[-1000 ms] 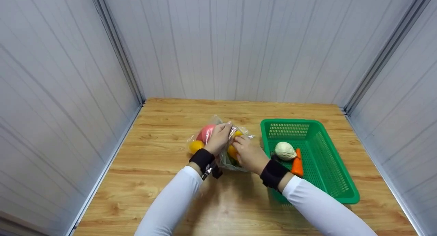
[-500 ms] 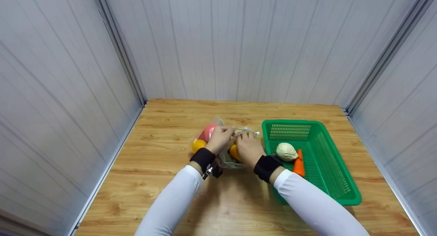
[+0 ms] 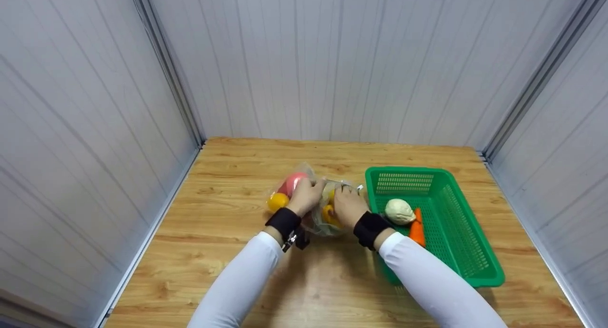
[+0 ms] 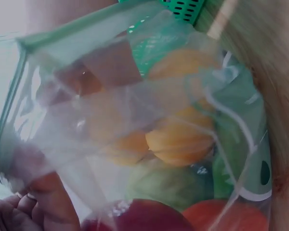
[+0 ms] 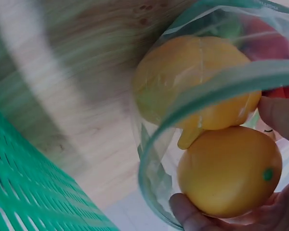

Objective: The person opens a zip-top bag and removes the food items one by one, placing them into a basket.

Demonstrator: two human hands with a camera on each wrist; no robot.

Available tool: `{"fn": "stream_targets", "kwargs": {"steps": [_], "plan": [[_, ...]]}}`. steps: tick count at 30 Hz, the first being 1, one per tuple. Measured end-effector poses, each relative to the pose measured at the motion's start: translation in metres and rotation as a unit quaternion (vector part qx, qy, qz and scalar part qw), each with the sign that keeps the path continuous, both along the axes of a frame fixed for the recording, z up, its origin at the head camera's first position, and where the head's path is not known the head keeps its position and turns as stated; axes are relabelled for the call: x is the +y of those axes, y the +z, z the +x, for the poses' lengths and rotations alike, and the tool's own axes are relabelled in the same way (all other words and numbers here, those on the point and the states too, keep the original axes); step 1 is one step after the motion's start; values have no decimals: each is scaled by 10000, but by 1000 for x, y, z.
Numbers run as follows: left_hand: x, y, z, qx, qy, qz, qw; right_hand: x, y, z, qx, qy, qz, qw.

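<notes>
A clear plastic zip bag (image 3: 324,231) full of fruit and vegetables lies on the table. My left hand (image 3: 305,197) pinches the left side of its mouth; in the left wrist view its fingers (image 4: 50,202) hold the film. My right hand (image 3: 349,205) reaches into the mouth. In the right wrist view it grips an orange (image 5: 231,173), thumb on one side and fingers beneath. Behind the orange sits a larger yellow fruit (image 5: 183,72) with a stubby stem. A pink-red fruit (image 3: 295,178) and another orange (image 3: 278,201) show at the bag's left.
To the right stands a green plastic basket (image 3: 475,242), close beside the right hand. It holds a whitish, cabbage-like vegetable (image 3: 399,211) and a carrot (image 3: 417,228). Pale panel walls (image 3: 313,67) enclose the wooden table (image 3: 228,266) at the back and sides.
My right hand has shifted slightly left and forward, over the bag's mouth, and its fingers have gone in. The mouth looks wider. My left hand keeps its hold with little movement.
</notes>
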State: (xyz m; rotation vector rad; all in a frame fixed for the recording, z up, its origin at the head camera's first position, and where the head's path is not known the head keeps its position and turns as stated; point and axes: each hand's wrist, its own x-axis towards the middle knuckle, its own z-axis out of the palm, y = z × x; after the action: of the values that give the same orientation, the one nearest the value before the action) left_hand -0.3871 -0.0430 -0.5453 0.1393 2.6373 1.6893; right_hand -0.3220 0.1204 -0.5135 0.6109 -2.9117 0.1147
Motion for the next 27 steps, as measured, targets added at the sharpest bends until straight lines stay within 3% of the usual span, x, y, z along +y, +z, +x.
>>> {"fn": "stream_targets", "kwargs": {"steps": [4,8,10,12,15,17,19,20,24,27], "plan": [[2,-4,-2,100,98,-16,9999,3,2,-3,-296,55,-202,9993],[1,-2,-1,-118,37,-292,9995,5,9,-3,-1036,157,-400,9937],[0,2,2,-290,-68,-400,9988,6,13,-4,-1447,189,-576,9876],[-1,16,15,-259,-112,-588,9979,8,16,-5,-1667,249,-792,9825],[-2,18,16,-313,-163,-668,9971,11,19,-5,-1822,409,-1044,9768],[-3,15,13,-320,-151,-769,9964,15,21,-5,-1894,578,-1202,9728],[-5,2,-1,-404,-200,-746,9962,19,24,-4,-2062,716,-1397,9658],[-5,-1,-3,-369,-199,-744,9963,20,26,-3,-2134,798,-1506,9620],[-9,-8,-6,-151,-139,-485,9986,30,37,0,-2541,917,-2024,9413],[-11,-8,-5,-56,-85,-133,9999,39,47,2,-2685,960,-2270,9312]]}}
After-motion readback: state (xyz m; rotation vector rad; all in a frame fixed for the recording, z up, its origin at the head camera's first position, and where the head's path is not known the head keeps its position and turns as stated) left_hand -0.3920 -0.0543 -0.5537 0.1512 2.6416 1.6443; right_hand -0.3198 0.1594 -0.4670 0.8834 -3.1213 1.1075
